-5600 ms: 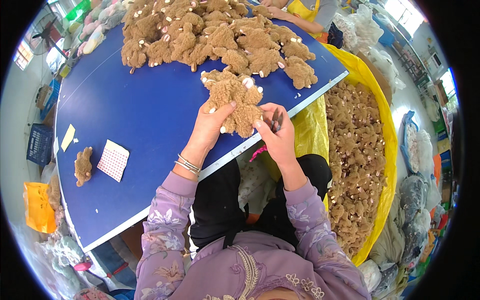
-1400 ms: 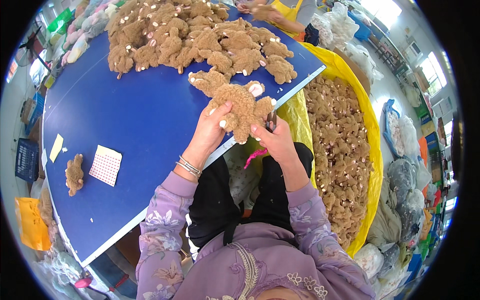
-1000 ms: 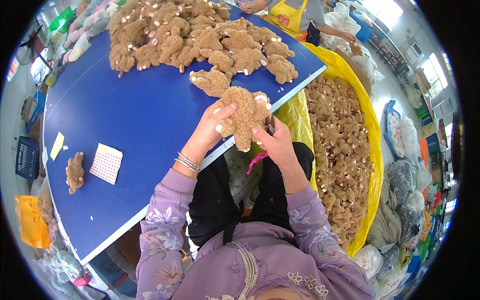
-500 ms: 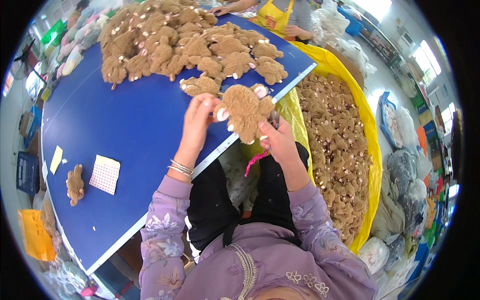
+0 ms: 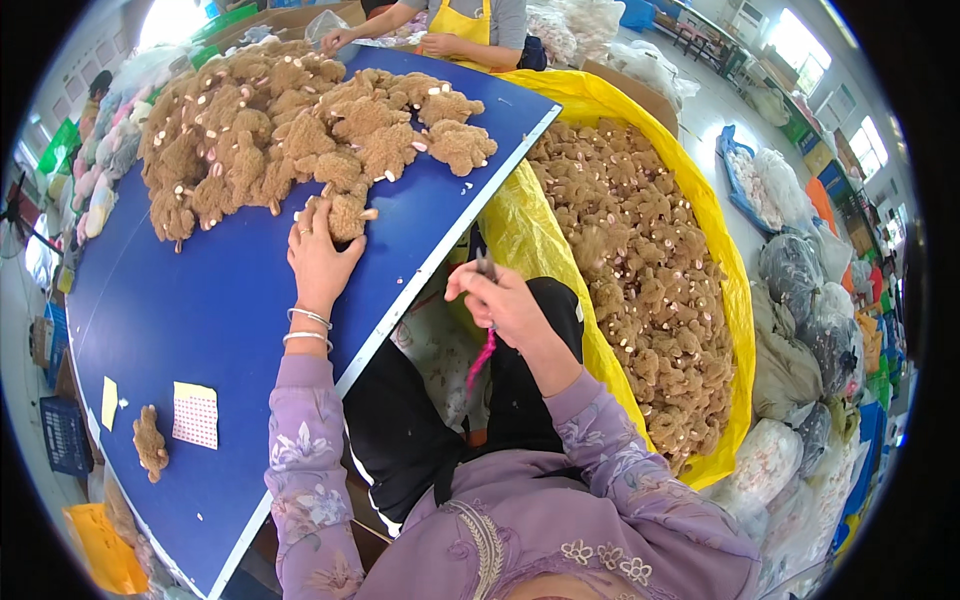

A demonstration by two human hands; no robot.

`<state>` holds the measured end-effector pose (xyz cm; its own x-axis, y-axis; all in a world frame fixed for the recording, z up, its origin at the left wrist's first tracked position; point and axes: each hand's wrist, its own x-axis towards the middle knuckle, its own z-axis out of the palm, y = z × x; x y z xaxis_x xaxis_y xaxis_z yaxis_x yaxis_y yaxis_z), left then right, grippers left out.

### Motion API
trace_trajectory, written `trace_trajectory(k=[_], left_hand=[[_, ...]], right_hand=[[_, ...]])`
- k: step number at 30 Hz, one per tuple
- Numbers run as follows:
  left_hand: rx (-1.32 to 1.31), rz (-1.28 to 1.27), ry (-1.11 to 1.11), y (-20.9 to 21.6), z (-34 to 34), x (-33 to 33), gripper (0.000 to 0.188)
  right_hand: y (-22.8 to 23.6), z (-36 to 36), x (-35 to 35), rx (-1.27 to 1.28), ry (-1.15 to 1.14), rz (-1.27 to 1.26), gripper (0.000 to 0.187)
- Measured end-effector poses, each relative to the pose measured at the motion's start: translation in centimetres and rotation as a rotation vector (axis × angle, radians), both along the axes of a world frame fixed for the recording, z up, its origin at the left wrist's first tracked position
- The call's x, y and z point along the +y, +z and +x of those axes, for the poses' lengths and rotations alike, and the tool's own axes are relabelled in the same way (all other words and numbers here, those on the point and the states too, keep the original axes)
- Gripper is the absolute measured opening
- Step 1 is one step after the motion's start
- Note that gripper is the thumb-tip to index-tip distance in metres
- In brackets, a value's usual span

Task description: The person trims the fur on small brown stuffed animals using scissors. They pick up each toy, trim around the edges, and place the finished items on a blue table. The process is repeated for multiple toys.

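Observation:
On the blue table, my left hand [image 5: 320, 255] grips a fluffy brown plush toy skin [image 5: 348, 217] at the near edge of the pile, its fingers curled over one side. A pale ear sticks out past my thumb. My right hand [image 5: 507, 302] is closed around small dark thread snips [image 5: 486, 265], held over my lap beyond the table edge. Below that fist hangs a twisted pink cord [image 5: 481, 362]. The large pile of brown plush skins [image 5: 250, 140], flat and unstuffed-looking with pinkish ears, covers the far part of the table.
Right of my lap, a big container lined with yellow plastic [image 5: 735, 330] is full of brown plush pieces [image 5: 640, 290]. One small plush [image 5: 150, 443] lies near a dotted paper sheet [image 5: 195, 415] at the table's left. A co-worker in a yellow apron [image 5: 460, 20] works across the table.
The plush that both hands held is out of them. My left hand has reached forward onto another plush at the pile. My right hand has drawn left and down with the snips.

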<state>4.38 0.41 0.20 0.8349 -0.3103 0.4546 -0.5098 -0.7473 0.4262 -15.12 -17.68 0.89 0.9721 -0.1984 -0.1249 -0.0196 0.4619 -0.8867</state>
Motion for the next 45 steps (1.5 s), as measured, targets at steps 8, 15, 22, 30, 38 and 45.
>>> trace_trajectory(k=[8,15,22,30,38,45], left_hand=[[0.579,-0.918,-0.449,0.6,-3.5,0.4,0.019],[0.896,-1.207,-0.554,0.5,-5.6,1.4,0.026],[0.98,-1.339,-0.626,1.1,-6.0,1.2,0.036],[1.033,-1.312,-0.642,1.6,-5.9,1.2,0.038],[0.98,-1.142,-0.44,0.0,-4.8,0.8,0.036],[1.348,-1.078,-0.817,1.4,-5.8,1.2,0.051]], right_hand=[[0.4,1.6,0.0,-0.002,0.041,-0.154,0.016],[2.6,2.7,1.5,-0.069,-0.059,-0.397,0.017],[2.3,2.8,2.9,-0.131,-0.103,-0.466,0.021],[3.0,3.1,3.7,-0.22,-0.174,-0.505,0.022],[4.3,3.4,4.3,-0.241,-0.191,-0.618,0.019],[5.7,4.1,4.1,-0.46,-0.166,-1.15,0.019]])
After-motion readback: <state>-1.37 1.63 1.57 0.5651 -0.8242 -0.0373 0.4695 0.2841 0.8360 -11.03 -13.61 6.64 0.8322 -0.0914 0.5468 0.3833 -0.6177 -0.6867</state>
